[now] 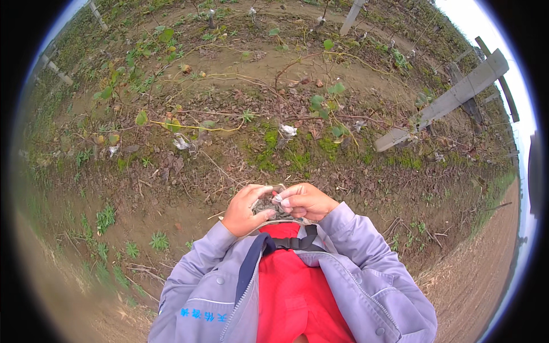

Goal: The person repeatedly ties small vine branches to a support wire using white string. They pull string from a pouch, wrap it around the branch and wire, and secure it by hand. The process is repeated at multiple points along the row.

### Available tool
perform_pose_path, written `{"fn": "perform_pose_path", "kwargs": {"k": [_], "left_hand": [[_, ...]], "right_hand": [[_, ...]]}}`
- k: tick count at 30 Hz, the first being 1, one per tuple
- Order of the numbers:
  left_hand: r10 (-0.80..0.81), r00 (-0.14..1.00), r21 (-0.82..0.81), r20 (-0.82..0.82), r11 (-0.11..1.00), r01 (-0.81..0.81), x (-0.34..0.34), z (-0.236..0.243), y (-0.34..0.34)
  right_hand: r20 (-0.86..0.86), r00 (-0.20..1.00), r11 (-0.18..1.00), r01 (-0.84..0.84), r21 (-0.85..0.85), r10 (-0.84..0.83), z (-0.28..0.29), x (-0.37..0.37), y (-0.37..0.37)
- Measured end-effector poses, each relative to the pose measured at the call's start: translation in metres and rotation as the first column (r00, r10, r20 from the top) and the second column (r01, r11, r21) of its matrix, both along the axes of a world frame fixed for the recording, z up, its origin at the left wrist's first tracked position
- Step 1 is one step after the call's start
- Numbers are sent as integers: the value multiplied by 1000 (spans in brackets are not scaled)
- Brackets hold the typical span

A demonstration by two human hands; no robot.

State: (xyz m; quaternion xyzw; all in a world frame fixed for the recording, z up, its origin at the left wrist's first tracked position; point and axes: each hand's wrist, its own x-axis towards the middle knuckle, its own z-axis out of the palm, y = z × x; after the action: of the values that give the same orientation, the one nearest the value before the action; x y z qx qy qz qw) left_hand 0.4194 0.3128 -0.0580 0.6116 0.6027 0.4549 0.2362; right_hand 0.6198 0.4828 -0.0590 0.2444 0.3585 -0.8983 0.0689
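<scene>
At my waist hangs a pale pouch [280,222], its mouth facing up, with a heap of small grey-white pieces [267,204] inside. My left hand [243,210] lies at the pouch's left side, fingers curved along the far rim. Its thumb reaches over the contents, well apart from the fingers. Over the right part of the mouth, my right hand [311,201] is closed in a pinch. A small whitish piece [278,198] shows at its fingertips, too small to name. The right fingers partly cover the pouch's contents.
Ahead, low vines run along yellow-brown stems [217,127]; crumpled whitish wraps [287,131] sit near the ground. A leaning pale post [452,103] stands at the right. Dry leaves, moss [267,150] and weeds [159,241] cover parts of the soil. A black buckle strap [294,243] crosses my waist.
</scene>
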Motion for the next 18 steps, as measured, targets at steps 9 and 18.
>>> {"fn": "perform_pose_path", "kwargs": {"k": [9,18], "left_hand": [[54,941,85,-335,996,-27,-28,14,-15],[264,645,71,-717,948,-309,-119,-33,-88]], "right_hand": [[154,970,907,-231,353,187,1,-11,-6],[208,913,748,-407,524,351,21,7,38]]}}
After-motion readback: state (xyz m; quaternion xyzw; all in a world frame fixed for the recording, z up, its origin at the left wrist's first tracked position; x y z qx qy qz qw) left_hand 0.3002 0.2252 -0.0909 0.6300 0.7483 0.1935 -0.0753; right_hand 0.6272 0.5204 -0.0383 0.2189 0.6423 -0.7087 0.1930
